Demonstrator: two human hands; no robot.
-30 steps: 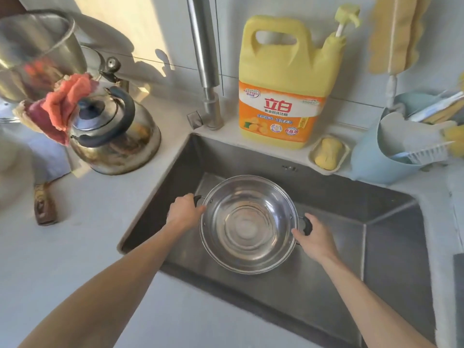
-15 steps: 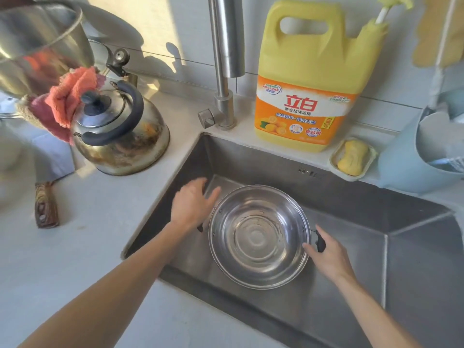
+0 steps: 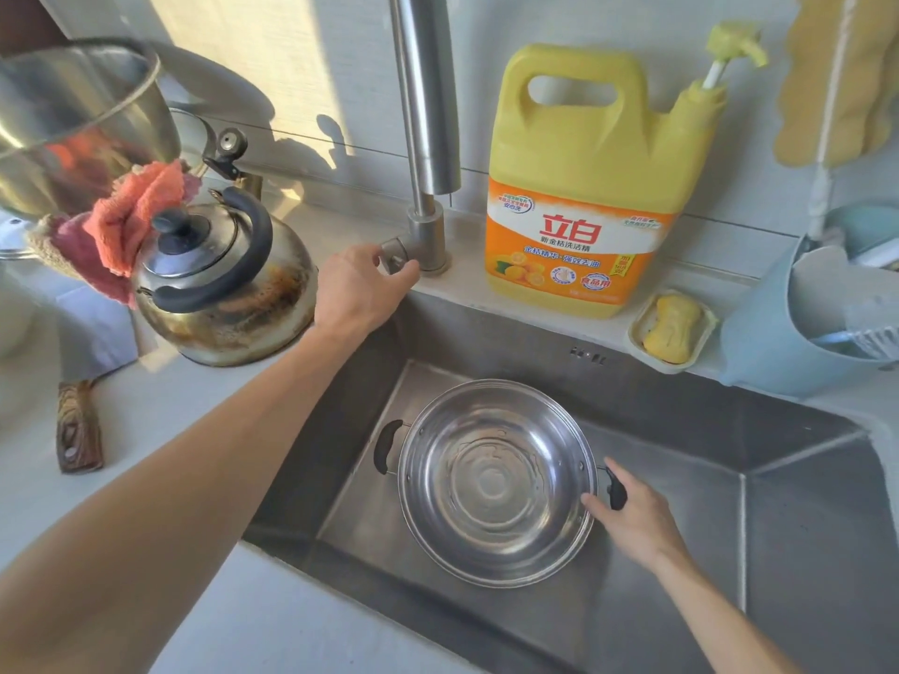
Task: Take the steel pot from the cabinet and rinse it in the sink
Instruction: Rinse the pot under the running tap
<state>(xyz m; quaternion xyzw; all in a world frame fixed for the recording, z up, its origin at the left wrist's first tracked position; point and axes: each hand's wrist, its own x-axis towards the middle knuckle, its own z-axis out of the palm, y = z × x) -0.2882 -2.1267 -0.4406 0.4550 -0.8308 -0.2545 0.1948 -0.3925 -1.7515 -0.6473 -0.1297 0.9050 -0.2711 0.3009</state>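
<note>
The steel pot (image 3: 496,484) sits upright and empty on the floor of the steel sink (image 3: 802,527), with two black side handles. My right hand (image 3: 632,518) grips the pot's right handle. The left handle is free. My left hand (image 3: 357,289) is up at the base of the tall steel tap (image 3: 428,138), with its fingers on the small tap knob (image 3: 394,250). No water runs from the tap; its spout is out of view.
A stained steel kettle (image 3: 228,284) with an orange cloth (image 3: 131,221) stands left of the sink. A large yellow detergent jug (image 3: 584,187), a soap dish (image 3: 674,330) and a blue tub (image 3: 778,333) line the back ledge. A wooden handle (image 3: 78,425) lies on the counter.
My left hand has let go of the pot's left handle and risen to the tap knob. My right hand keeps hold of the right handle. The view has moved closer.
</note>
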